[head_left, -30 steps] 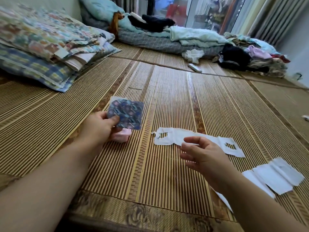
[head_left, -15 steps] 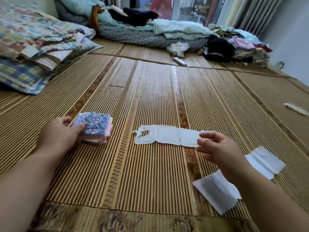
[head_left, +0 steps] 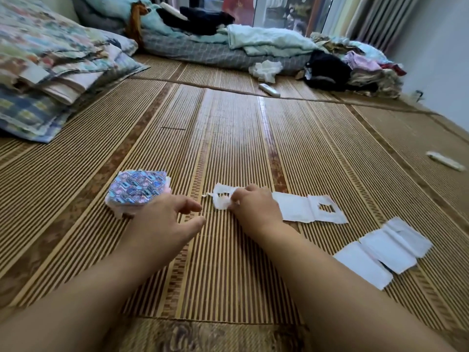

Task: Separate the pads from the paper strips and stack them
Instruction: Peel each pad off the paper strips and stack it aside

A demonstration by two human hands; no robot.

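A small stack of pads [head_left: 137, 190], blue-patterned on top with pink edges, lies on the bamboo mat at centre left. My left hand [head_left: 162, 219] hovers just right of the stack with relaxed fingers and holds nothing. A long white paper strip [head_left: 299, 208] with cut-out holes stretches across the mat in the middle. My right hand [head_left: 253, 204] lies over the strip's left end, fingers curled and pinching the paper there. More white paper pieces [head_left: 383, 250] lie at lower right.
Folded quilts and pillows [head_left: 50, 72] pile up at far left. Bedding and heaped clothes [head_left: 330, 64] line the back. A white remote-like object [head_left: 269, 89] and a small white item [head_left: 445, 161] lie on the bamboo mat [head_left: 241, 138].
My left hand let go of the pad stack and moved right, toward the strip. My right hand moved left along the strip and took hold of its left end.
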